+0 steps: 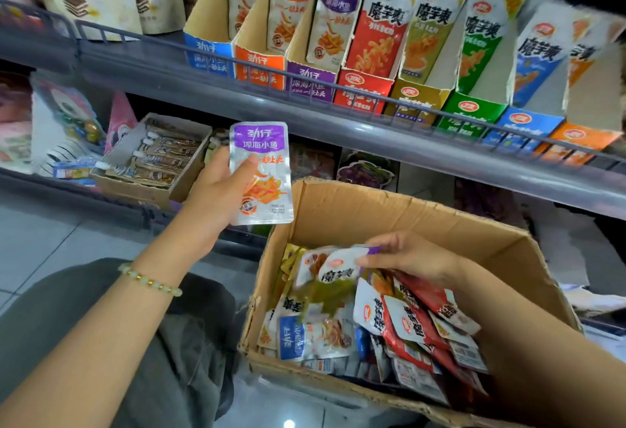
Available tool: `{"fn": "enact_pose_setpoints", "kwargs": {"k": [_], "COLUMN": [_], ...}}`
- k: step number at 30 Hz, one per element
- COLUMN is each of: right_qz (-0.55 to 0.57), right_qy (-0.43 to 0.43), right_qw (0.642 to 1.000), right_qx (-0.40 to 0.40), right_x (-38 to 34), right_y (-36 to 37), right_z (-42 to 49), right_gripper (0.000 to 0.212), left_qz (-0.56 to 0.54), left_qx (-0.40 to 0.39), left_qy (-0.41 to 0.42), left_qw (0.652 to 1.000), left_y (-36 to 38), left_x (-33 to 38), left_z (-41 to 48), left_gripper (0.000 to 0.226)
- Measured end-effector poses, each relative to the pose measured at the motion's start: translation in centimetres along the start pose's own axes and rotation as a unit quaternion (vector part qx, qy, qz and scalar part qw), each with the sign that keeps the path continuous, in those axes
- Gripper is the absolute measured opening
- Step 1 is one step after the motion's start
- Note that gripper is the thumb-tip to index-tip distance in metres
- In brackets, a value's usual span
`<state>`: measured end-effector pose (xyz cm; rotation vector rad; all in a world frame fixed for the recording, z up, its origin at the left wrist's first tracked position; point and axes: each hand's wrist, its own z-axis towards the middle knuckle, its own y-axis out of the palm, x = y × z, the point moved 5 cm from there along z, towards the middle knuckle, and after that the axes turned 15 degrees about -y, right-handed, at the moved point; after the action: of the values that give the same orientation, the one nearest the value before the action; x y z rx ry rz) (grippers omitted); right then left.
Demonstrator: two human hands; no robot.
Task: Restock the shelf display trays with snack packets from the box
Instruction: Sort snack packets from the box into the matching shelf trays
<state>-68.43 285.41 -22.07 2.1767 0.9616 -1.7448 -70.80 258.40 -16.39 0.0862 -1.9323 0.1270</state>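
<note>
In front of a grey shop shelf point(372, 129), my left hand point(216, 197) holds up a purple-topped fish snack packet point(261, 173), thumb across its face and fingers curled behind it. The packet hangs upright just below the shelf's front rail and above the far-left corner of an open cardboard box point(389, 214).

My right hand point(410, 254) is down inside the box, well apart from the left. Its thumb and fingers close on the edge of a white packet point(338, 266) on top of the heap, though blur makes the firmness of that grip hard to judge. Loose snack packets point(399, 326) in red, white, blue and olive wrappers fill the box at all angles.

On the shelf stands a row of cut-open display trays, side by side. A blue tray point(208, 53), an orange tray point(259, 66) and a purple tray point(310, 83) each show an upright fish packet of matching colour. To their right, a red tray point(360, 92), a yellow tray point(416, 102) and a green tray point(471, 112) carry taller packets, with two more trays beyond.

A beaded bracelet point(149, 280) circles my left wrist. On the lower shelf, behind my left hand, sits a brown carton point(152, 187) of sachets laid in a row.
</note>
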Motion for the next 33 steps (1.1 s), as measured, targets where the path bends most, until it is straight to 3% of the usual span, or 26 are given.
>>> {"fn": "enact_pose_setpoints", "kwargs": {"k": [6,11,14,16,19,22,24,27,33], "right_qz": [0.016,-0.05,-0.104,-0.13,-0.154,-0.226,-0.189,-0.09,-0.047], "right_qy": [-0.057,-0.137,-0.197,-0.229,-0.258,-0.282,-0.258,-0.224,-0.238], "right_qw": [0.986,0.976,0.957,0.938,0.91,0.873,0.898,0.943,0.926], "right_qx": [0.153,0.164,0.188,0.224,0.285,0.328,0.302,0.231,0.29], "right_x": [-4.9,-9.8,-11.9,-12.5,-12.7,-13.0,-13.3,-13.3,-14.6], "right_y": [-4.6,-4.7,-3.6,-3.2,-3.0,-3.4,-3.7,-3.7,-4.5], "right_z": [-2.8,-4.2,-3.8,-3.2,-2.7,-2.7,-2.7,-2.5,-2.3], "right_gripper": [0.024,0.017,0.013,0.011,0.007,0.027,0.041,0.024,0.018], "left_qz": [0.021,0.059,0.089,0.15,0.211,0.209,0.207,0.216,0.165], "left_qx": [-0.012,-0.117,-0.221,-0.264,-0.228,-0.237,-0.25,-0.245,-0.221], "left_qy": [0.019,0.026,0.013,0.057,0.091,0.107,0.122,0.134,0.142], "left_qw": [1.0,0.991,0.971,0.951,0.946,0.943,0.938,0.935,0.951], "left_y": [1.2,4.9,8.1,9.9,10.8,11.1,11.1,11.0,10.2], "left_x": [1.1,2.2,2.0,2.1,2.4,2.9,3.2,3.7,4.9], "left_z": [-0.4,-1.8,-3.0,-3.9,-4.0,-4.1,-4.3,-4.3,-3.7], "left_gripper": [0.027,0.013,0.044,0.049,0.045,0.035,0.031,0.029,0.031]}}
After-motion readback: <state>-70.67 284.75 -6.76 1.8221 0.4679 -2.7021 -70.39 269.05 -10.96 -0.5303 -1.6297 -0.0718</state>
